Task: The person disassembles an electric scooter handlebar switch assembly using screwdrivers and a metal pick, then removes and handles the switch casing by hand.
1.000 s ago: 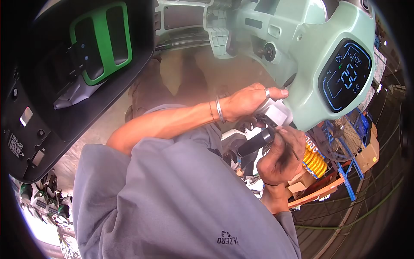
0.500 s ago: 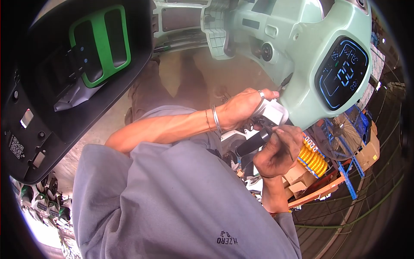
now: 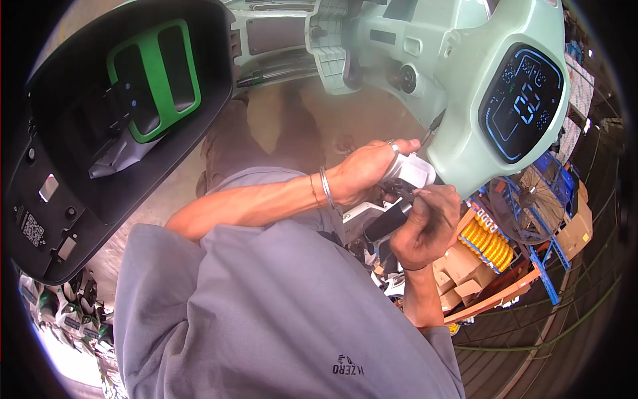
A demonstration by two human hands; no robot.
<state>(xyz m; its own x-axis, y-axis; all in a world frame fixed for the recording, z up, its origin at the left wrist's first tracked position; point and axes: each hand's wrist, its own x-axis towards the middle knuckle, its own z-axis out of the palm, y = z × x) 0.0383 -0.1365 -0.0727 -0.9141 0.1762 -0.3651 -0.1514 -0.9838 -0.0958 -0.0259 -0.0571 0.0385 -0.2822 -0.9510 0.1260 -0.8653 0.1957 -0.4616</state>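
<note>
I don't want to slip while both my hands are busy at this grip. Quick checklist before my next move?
1. Left hand holding the white housing: ok.
2. Right hand at the inner end of the black grip: ok.
3. Dark parts between housing and grip covered: not ok, some are exposed.
4. Dashboard display lit: ok.
5. Fasteners inside the housing tight: cannot tell, hands block the view.

One white housing (image 3: 417,171), block-shaped with rounded corners, held tilted; dark parts show at its underside, partly covered. One black handlebar grip (image 3: 384,224), smooth, cylindrical, lying slantwise just beside the housing, its inner end partly hidden.
</note>
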